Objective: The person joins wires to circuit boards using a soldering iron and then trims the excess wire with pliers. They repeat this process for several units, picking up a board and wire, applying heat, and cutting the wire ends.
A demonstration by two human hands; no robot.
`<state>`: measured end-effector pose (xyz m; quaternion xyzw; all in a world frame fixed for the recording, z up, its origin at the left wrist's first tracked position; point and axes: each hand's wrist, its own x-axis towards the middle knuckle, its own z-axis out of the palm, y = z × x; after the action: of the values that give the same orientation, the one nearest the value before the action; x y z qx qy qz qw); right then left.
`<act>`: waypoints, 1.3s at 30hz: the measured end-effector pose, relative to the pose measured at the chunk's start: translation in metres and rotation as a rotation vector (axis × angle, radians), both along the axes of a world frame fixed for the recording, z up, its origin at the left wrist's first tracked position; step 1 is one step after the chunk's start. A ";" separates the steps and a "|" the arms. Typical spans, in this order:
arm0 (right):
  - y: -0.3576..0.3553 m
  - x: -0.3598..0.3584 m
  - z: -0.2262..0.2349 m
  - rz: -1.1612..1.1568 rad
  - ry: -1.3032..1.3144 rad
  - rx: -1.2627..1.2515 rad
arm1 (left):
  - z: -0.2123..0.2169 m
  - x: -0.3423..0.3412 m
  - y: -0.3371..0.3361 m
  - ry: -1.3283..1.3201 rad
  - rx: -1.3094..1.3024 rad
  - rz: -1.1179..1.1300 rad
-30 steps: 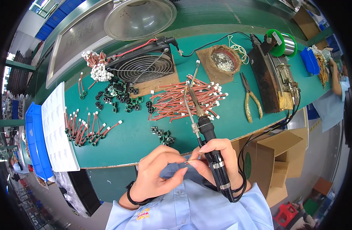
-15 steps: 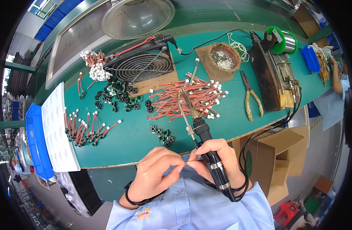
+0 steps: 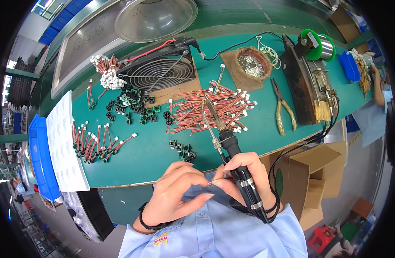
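Note:
My right hand [image 3: 257,174] is wrapped round a black soldering iron [image 3: 230,144], its tip pointing away over a pile of red-and-white wire leads [image 3: 210,112] with white connectors. A thin metal feed tube [image 3: 209,122] runs alongside the iron. Between the thumb and a finger of that same hand a small thin piece [image 3: 210,183] shows, perhaps a wire end; most of it is hidden. My left hand [image 3: 176,189] is beside it, thumb and forefinger apart, fingertips close to the piece. Small green circuit boards with black parts [image 3: 182,150] lie just beyond my hands.
Boards with leads attached [image 3: 94,146] lie at left by a white tray [image 3: 66,146] and blue bin [image 3: 42,159]. Farther back are a fan [image 3: 161,73], a round pot [image 3: 251,64], pliers [image 3: 283,107] and a solder spool [image 3: 322,46]. Cables trail right, above cardboard boxes [image 3: 311,185].
My left thumb has parted from the forefinger and moved down, off the small piece. The soldering iron has shifted slightly right and toward me.

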<state>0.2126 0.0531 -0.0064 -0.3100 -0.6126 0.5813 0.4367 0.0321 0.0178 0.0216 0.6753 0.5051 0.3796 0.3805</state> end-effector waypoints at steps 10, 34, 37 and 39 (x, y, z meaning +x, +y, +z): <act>0.000 0.010 -0.005 0.054 -0.226 0.284 | -0.007 -0.004 -0.003 0.106 0.079 -0.032; -0.012 -0.003 -0.010 -0.228 -0.195 0.015 | -0.048 -0.045 -0.001 0.428 0.157 0.326; -0.013 -0.004 -0.013 -0.224 -0.191 0.004 | -0.045 -0.047 -0.009 0.404 0.182 0.338; -0.014 -0.008 -0.015 -0.232 -0.196 0.007 | -0.042 -0.047 -0.012 0.372 0.175 0.317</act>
<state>0.2046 0.0396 -0.0209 -0.4325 -0.6144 0.4919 0.4398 -0.0154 0.0060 -0.0203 0.6763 0.6310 0.3461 0.1570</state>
